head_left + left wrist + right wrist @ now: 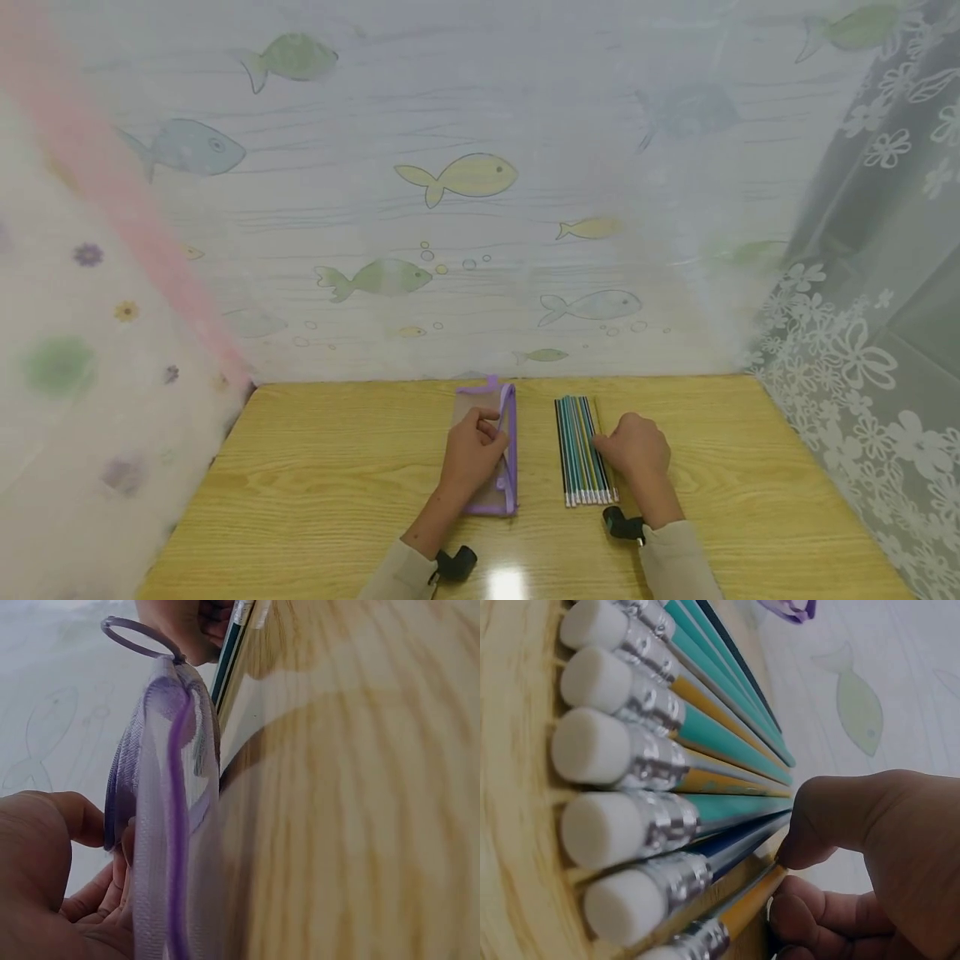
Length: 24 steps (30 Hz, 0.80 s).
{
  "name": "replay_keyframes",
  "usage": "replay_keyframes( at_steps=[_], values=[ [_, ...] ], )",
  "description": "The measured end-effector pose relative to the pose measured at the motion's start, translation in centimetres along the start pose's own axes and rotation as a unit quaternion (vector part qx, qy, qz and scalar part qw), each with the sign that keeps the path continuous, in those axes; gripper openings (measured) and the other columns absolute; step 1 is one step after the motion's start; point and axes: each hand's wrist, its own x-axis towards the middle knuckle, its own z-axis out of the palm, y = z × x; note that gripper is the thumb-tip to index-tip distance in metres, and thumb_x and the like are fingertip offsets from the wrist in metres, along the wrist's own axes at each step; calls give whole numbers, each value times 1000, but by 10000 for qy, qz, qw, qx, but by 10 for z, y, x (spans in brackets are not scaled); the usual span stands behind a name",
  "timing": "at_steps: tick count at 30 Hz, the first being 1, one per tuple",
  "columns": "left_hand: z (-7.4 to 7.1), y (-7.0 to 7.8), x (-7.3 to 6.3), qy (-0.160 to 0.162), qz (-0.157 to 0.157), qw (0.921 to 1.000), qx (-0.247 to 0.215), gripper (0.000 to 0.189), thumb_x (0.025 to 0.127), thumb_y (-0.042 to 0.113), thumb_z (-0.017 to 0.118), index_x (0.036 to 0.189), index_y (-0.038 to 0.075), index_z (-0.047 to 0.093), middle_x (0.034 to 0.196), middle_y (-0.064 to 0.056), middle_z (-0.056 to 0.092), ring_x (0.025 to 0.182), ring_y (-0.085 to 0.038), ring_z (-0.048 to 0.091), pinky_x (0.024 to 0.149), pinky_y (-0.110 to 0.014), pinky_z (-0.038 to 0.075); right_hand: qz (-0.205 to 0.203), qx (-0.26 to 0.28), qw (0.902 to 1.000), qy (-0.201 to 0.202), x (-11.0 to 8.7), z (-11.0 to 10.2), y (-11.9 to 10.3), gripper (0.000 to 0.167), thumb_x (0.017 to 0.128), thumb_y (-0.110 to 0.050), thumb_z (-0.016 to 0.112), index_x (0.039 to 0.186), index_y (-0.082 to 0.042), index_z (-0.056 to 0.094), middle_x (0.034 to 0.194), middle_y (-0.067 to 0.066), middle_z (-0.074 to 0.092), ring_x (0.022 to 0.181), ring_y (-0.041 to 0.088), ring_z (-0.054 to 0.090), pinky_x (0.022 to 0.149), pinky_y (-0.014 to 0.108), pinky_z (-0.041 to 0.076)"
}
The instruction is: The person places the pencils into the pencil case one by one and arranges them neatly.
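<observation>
A see-through mesh pencil case (512, 458) with purple trim lies on the table, its zipped edge toward the pencils. My left hand (471, 454) pinches the zipper edge between thumb and fingers, holding the opening apart; in the left wrist view the purple zipper band (177, 825) stands up beside the fingers. To the right, a row of pencils (577, 454) in teal, yellow and dark colours lies side by side, white erasers toward me. At the row's right end, my right hand (637, 448) pinches a yellow pencil (754, 901) between thumb and index finger.
Both things rest on a wood-grain table (337, 467). Behind it hangs a pale curtain (480, 275) printed with fish. A floral sheet (97, 350) borders the left, and white flower lace (855, 358) the right. A black wrist camera (457, 564) sits under each forearm.
</observation>
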Motion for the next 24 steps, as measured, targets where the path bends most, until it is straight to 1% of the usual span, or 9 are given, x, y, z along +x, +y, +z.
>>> replay_keyframes(
  at_steps=[4, 10, 15, 17, 21, 24],
  values=[
    [-2, 1, -3, -28, -41, 9999, -134, 29, 91, 4, 69, 120, 6, 71, 86, 0, 69, 58, -7, 62, 50, -23, 53, 28, -49, 10000, 8, 0, 0, 1, 47, 87, -35, 77, 51, -15, 53, 50, -4, 46, 48, 15, 43, 40, 27, 30],
    [-4, 4, -6, -42, -143, 9994, -311, 28, 92, 5, 71, 119, 4, 72, 89, -2, 70, 62, -8, 65, 53, -24, 55, 27, 16, 10000, -28, -2, -3, 2, 49, 87, -38, 78, 52, -15, 52, 50, -5, 44, 47, 14, 41, 40, 26, 30],
    [-4, 3, -6, -68, -168, 9990, -411, 27, 92, 6, 72, 119, 4, 73, 89, -3, 70, 65, -9, 66, 54, -24, 57, 46, 146, 9999, -2, -4, -8, 1, 50, 89, -37, 77, 51, -14, 54, 50, -4, 46, 47, 14, 42, 39, 26, 30],
    [-5, 3, -5, -109, -157, 9986, -501, 27, 93, 5, 71, 119, 3, 72, 89, -3, 70, 65, -9, 67, 54, -25, 59, 38, 258, 9997, -24, -5, -10, -1, 50, 90, -37, 75, 50, -15, 53, 49, -5, 44, 46, 13, 39, 39, 25, 28],
    [-6, 3, -2, -167, -133, 9975, -677, 28, 93, 3, 70, 121, 1, 71, 90, -5, 70, 64, -11, 69, 55, -26, 61, -120, 522, 9985, -104, -7, -15, -7, 54, 92, -35, 74, 49, -19, 45, 47, -8, 34, 44, 10, 29, 40, 22, 22],
    [-6, 2, -1, -164, -165, 9970, -733, 29, 93, 3, 71, 121, 1, 71, 90, -5, 70, 65, -11, 70, 55, -26, 61, -306, 711, 9969, -145, -8, -16, -13, 55, 93, -32, 75, 50, -21, 41, 48, -9, 31, 45, 9, 25, 41, 21, 21]
  ],
)
